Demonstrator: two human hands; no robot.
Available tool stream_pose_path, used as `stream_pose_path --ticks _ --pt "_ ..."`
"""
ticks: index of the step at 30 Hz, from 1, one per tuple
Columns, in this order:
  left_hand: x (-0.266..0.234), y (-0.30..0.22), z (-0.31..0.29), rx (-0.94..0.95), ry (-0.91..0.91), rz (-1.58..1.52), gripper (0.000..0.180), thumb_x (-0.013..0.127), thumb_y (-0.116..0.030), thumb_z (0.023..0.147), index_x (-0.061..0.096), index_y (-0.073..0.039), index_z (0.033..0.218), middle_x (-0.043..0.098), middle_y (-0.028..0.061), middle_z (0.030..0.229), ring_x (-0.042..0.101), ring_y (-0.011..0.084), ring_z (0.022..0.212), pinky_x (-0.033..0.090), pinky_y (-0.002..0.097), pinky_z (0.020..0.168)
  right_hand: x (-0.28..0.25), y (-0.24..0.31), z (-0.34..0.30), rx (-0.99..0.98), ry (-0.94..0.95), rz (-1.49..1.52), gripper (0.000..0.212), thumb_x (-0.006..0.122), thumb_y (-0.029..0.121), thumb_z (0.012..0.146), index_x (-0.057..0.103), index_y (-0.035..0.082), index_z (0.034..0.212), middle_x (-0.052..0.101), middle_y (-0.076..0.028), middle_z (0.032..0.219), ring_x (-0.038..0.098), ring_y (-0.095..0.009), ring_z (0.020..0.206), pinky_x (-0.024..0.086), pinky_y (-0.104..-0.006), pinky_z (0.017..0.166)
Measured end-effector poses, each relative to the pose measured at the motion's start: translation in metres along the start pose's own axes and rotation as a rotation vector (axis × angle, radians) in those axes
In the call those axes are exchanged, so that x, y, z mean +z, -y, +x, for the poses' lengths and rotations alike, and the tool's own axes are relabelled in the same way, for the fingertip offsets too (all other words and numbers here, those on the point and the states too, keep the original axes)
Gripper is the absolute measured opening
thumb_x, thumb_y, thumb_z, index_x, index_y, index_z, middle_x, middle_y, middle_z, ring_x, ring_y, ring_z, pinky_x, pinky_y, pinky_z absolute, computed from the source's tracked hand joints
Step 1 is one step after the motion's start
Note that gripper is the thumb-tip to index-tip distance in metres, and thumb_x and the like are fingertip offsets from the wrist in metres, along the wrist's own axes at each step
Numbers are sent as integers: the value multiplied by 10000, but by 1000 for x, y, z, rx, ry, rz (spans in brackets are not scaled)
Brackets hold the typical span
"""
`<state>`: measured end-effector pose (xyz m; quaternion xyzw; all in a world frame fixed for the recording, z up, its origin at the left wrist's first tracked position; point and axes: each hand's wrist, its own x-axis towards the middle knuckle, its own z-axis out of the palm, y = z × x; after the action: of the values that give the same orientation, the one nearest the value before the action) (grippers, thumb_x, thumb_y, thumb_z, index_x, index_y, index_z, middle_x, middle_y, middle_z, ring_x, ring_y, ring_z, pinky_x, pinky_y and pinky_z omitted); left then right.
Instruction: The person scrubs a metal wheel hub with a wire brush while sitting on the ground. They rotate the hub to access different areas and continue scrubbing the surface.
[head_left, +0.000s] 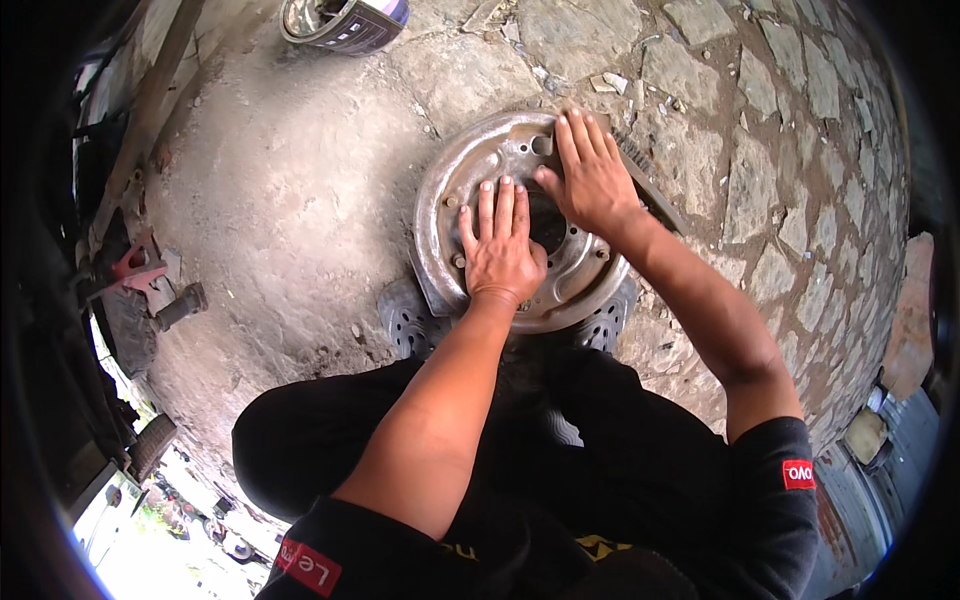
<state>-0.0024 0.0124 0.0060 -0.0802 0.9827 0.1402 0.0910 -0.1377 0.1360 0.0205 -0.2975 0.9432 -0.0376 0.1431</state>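
A round, dished metal plate (437, 205) with a raised rim, bolt holes and a large centre hole sits between my feet; it looks like a drum-brake backing plate. My left hand (500, 250) lies flat on its inner face, left of the centre hole, fingers spread and pointing away from me. Over the upper right rim rests my right hand (592, 180), fingers stretched out and thumb apart. Neither hand grips anything I can see; what lies under the right palm is hidden. A long brush with dark bristles (635, 155) lies against the plate's right side, partly covered by my right hand and wrist.
Grey perforated clogs (402, 318) on my feet flank the plate. An open paint tin (350, 28) stands on the ground at the far side. Off to the left are a red metal stand (138, 268) and a dark cylindrical piece (182, 307). Stone paving (760, 200) runs along the right.
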Motion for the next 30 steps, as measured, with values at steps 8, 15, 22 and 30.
stream_pose_path --ticks 8,15,22,30 --pt "-3 -2 1 0 8 7 832 560 -262 805 316 -72 1577 230 114 1672 151 330 1557 91 573 1226 -3 -12 20 -10 -56 123 761 450 488 1031 270 -34 1556 299 -234 1616 320 -369 1485 266 -472 1217" --pt "2 0 0 9 -41 -10 821 536 -272 819 311 -86 1586 234 102 1674 158 329 1556 97 575 1226 6 -41 -50 -46 -96 23 626 486 371 1038 352 -4 1521 358 -203 1590 358 -371 1457 283 -461 1211" --pt "4 2 0 6 -43 -3 811 527 -282 823 323 -85 1582 237 106 1673 158 326 1557 98 573 1227 -10 -55 -40 48 -59 284 500 502 330 1039 501 52 1455 465 -170 1520 445 -379 1384 374 -442 1152" --pt "4 1 1 9 -44 -1 805 528 -283 822 334 -81 1577 242 107 1671 156 321 1558 101 575 1225 7 -61 -45 -74 -11 6 656 413 498 1050 299 143 1590 236 -67 1675 228 -303 1536 276 -460 1218"
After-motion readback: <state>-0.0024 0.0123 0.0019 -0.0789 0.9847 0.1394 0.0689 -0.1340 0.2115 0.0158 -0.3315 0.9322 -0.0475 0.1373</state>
